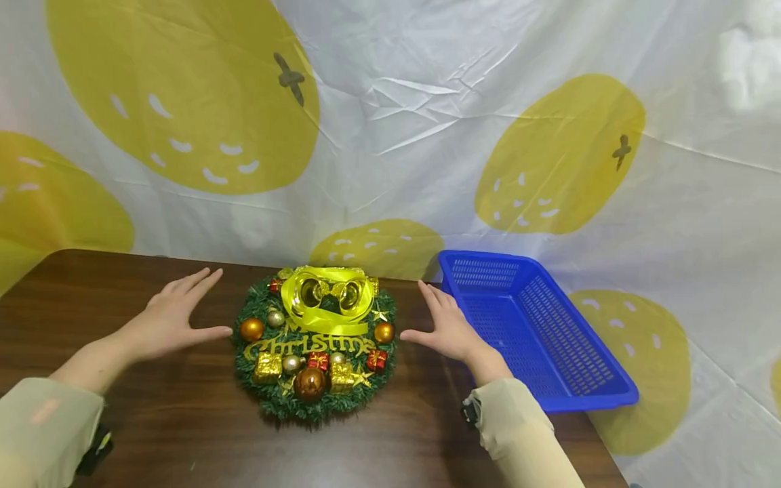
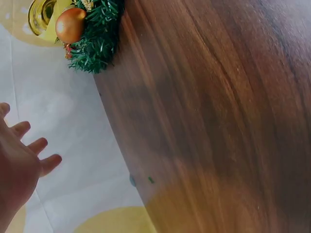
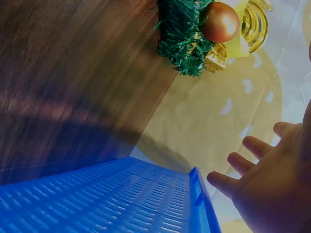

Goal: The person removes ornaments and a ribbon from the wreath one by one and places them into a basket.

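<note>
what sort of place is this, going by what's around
Probably an indoor tabletop workspace: a wood-grain table backed by a creased sheet printed with yellow shapes. A decorated Christmas wreath lies on the table, with a blue basket beside it.

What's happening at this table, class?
A person holds their left hand and right hand spread at either side of a Christmas wreath, not touching it. The wreath, with yellow ribbon at its far side, lies on the table. A blue basket is beside the right hand.
</note>
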Action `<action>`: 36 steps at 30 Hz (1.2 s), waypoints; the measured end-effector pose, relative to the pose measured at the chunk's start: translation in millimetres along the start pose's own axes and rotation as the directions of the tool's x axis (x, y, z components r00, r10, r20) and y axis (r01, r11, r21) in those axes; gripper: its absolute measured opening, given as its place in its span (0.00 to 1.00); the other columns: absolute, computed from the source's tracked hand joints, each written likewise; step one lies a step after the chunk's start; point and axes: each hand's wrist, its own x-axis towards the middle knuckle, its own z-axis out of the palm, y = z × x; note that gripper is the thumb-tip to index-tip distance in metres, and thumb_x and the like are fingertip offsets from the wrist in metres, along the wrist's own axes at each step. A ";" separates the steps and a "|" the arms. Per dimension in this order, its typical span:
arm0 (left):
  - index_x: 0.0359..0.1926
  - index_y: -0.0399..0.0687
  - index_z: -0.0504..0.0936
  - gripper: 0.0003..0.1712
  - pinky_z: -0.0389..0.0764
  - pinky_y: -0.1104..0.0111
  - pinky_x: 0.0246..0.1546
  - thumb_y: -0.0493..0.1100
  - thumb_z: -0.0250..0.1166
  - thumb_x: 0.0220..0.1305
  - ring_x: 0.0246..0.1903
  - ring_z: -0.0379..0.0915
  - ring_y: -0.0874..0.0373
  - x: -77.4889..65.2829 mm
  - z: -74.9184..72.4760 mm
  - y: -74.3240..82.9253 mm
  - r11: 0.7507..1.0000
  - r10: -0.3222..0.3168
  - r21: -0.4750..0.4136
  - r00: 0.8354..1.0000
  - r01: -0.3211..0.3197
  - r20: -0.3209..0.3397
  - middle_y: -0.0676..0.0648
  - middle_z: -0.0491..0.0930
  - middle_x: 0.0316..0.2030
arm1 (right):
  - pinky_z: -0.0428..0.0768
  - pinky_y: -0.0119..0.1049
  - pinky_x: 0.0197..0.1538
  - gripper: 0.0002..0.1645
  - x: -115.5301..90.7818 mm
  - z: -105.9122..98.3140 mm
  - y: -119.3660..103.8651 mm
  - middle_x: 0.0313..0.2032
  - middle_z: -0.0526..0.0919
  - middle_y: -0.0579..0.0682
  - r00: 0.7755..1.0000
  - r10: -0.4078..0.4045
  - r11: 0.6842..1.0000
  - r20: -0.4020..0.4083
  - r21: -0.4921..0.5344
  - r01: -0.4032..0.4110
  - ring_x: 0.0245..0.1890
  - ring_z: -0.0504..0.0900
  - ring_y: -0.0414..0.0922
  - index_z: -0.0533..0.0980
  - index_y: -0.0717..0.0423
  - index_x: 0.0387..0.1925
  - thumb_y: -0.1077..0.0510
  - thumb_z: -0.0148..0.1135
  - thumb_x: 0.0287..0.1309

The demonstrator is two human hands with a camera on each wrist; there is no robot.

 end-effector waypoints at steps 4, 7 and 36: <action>0.74 0.46 0.38 0.60 0.58 0.29 0.52 0.64 0.64 0.54 0.63 0.44 0.23 1.2 2.1 0.0 0.995 -0.030 -0.090 0.999 0.033 0.031 0.29 0.43 0.70 | 0.53 0.63 0.68 0.61 0.6 3.4 0.1 0.72 0.51 0.58 1.000 0.028 0.999 -0.009 0.016 -0.027 0.71 0.49 0.60 0.42 0.47 0.74 0.32 0.63 0.49; 0.74 0.44 0.36 0.62 0.59 0.31 0.54 0.63 0.65 0.54 0.63 0.44 0.24 2.8 3.8 -0.5 0.988 -0.052 -0.143 0.998 0.058 0.047 0.28 0.41 0.70 | 0.56 0.62 0.68 0.61 2.1 5.3 -0.8 0.72 0.51 0.57 0.999 0.040 0.999 -0.025 0.028 -0.040 0.71 0.49 0.59 0.42 0.46 0.74 0.32 0.63 0.48; 0.71 0.30 0.33 0.57 0.83 0.56 0.41 0.59 0.59 0.63 0.42 0.79 0.40 11.8 33.1 -8.3 0.843 -0.161 -0.457 0.945 0.282 0.286 0.20 0.49 0.63 | 0.69 0.54 0.62 0.59 11.0 31.3 -2.9 0.63 0.65 0.62 0.992 0.109 0.962 -0.067 0.259 -0.089 0.62 0.67 0.57 0.51 0.56 0.71 0.44 0.72 0.45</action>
